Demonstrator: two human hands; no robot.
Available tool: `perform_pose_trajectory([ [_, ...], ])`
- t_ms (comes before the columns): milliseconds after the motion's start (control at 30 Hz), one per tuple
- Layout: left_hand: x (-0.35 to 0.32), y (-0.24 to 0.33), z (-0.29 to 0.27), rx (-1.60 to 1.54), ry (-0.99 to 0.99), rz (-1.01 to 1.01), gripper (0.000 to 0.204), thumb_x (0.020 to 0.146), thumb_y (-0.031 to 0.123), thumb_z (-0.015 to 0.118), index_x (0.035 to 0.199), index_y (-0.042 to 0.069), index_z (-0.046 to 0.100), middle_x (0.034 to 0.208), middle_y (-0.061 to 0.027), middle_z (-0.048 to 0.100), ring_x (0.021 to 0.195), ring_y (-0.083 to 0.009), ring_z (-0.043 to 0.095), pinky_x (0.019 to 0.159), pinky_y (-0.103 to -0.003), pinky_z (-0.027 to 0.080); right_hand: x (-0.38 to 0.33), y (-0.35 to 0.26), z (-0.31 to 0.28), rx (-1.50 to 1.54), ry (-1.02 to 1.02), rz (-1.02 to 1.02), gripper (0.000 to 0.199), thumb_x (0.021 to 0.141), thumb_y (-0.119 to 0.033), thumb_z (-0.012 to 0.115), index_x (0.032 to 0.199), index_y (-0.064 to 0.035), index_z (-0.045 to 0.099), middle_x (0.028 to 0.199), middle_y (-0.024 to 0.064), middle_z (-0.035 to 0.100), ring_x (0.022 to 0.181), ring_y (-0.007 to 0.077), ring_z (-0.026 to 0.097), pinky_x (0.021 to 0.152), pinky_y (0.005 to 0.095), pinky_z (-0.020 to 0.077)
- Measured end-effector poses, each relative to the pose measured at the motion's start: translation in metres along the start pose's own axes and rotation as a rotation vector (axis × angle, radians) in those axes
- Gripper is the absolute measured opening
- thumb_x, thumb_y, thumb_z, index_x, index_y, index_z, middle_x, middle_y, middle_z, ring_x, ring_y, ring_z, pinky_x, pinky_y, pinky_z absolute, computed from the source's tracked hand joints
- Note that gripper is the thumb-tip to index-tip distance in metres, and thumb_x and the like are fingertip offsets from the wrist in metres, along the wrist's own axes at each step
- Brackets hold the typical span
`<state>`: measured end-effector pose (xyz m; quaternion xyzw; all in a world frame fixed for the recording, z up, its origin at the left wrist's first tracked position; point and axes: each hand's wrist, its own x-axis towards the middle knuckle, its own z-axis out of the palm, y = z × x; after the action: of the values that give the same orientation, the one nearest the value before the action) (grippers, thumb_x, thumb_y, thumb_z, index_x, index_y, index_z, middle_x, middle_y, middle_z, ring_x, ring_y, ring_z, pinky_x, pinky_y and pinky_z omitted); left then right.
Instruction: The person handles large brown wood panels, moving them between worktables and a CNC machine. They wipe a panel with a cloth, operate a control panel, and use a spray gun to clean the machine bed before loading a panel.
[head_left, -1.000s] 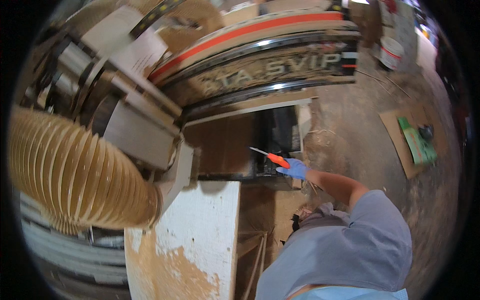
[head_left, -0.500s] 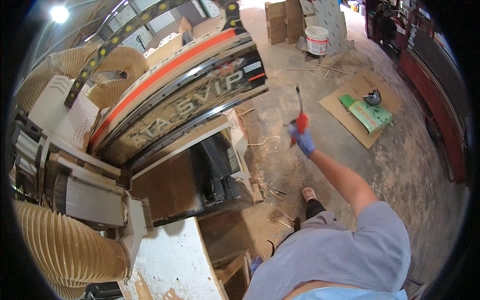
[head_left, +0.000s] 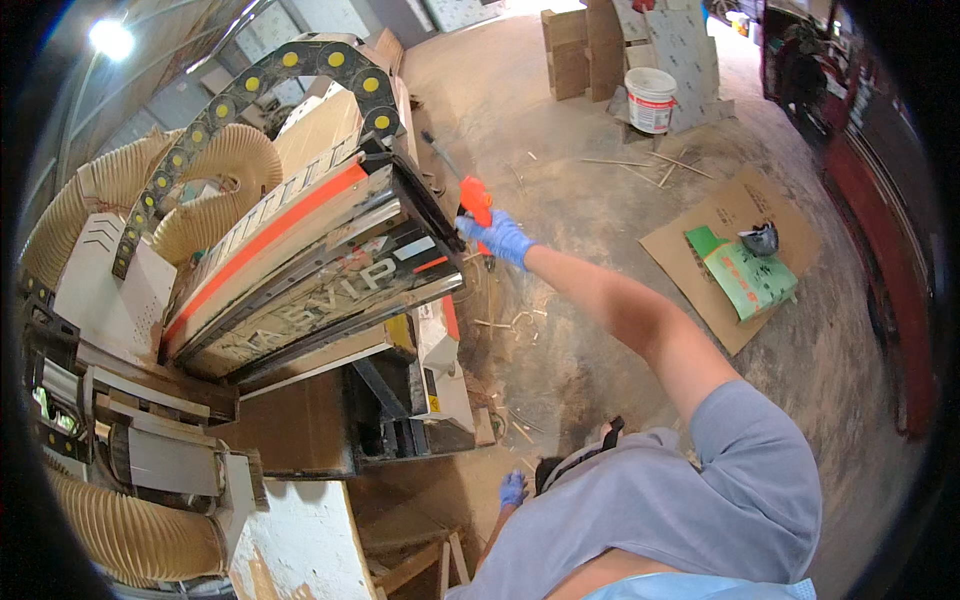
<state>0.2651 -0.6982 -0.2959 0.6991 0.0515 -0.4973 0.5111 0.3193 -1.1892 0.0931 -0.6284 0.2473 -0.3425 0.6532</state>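
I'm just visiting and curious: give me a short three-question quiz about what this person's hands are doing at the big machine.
1. True or false: the right hand in a blue glove holds an orange-handled tool.
2. The left hand in a blue glove is: A) low, near the person's body; B) on the white plastic bucket; C) on the ribbed tan dust hose.
3. What lies on the flat brown cardboard sheet on the floor?

Key: 1 true. 2 A. 3 A green package and a small dark object, too small to identify.
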Motion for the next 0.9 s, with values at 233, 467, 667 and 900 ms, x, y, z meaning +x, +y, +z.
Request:
perform_pose_trajectory([
  [233, 0.029, 0.061, 0.094, 0.421, -0.028, 0.025, 0.042, 0.089, 0.036, 0.052, 0.116, 0.004, 0.053, 0.100, -0.0092, 0.062, 0.082, -0.0202, 0.059, 0.070, -0.031, 0.049, -0.020, 0.018, -0.024, -0.126, -0.297, 0.114, 0.039, 0.081, -0.041, 0.064, 0.097, -0.0058, 0.062, 0.079, 0.0050, 0.063, 0.074, 0.0173, 0.058, 0.071, 0.0317, 0.0474],
  [467, 0.152, 0.108, 0.144, 0.791, 0.067, 0.111, 0.045, 0.085, 0.046, 0.049, 0.096, 0.005, 0.065, 0.090, -0.0167, 0.064, 0.084, -0.0305, 0.060, 0.074, -0.039, 0.046, 0.039, 0.085, -0.081, -0.427, -0.803, 0.223, 0.091, 0.074, -0.046, 0.070, 0.142, -0.0093, 0.023, 0.128, 0.0150, 0.047, 0.121, 0.0259, 0.044, 0.100, 0.0359, 0.0353],
  [667, 0.261, 0.226, 0.249, 0.679, 0.119, 0.169, 0.049, 0.085, 0.050, 0.047, 0.096, 0.007, 0.066, 0.094, -0.0190, 0.064, 0.090, -0.0348, 0.060, 0.080, -0.040, 0.046, 0.185, 0.187, -0.274, -0.331, -0.265, 0.519, 0.058, 0.080, -0.041, 0.064, 0.122, -0.0027, 0.052, 0.114, 0.0105, 0.059, 0.102, 0.0213, 0.055, 0.088, 0.0313, 0.0428],
  [900, 0.338, 0.335, 0.322, 0.009, 0.130, -0.030, 0.040, 0.087, 0.037, 0.054, 0.109, 0.004, 0.059, 0.088, -0.0132, 0.065, 0.084, -0.0238, 0.062, 0.072, -0.033, 0.050, 0.134, 0.340, -0.559, -0.025, 0.586, 0.897, 0.013, 0.080, -0.023, 0.062, 0.075, -0.0163, 0.052, 0.067, -0.0007, 0.049, 0.059, 0.0142, 0.045, 0.052, 0.0316, 0.0384],
])
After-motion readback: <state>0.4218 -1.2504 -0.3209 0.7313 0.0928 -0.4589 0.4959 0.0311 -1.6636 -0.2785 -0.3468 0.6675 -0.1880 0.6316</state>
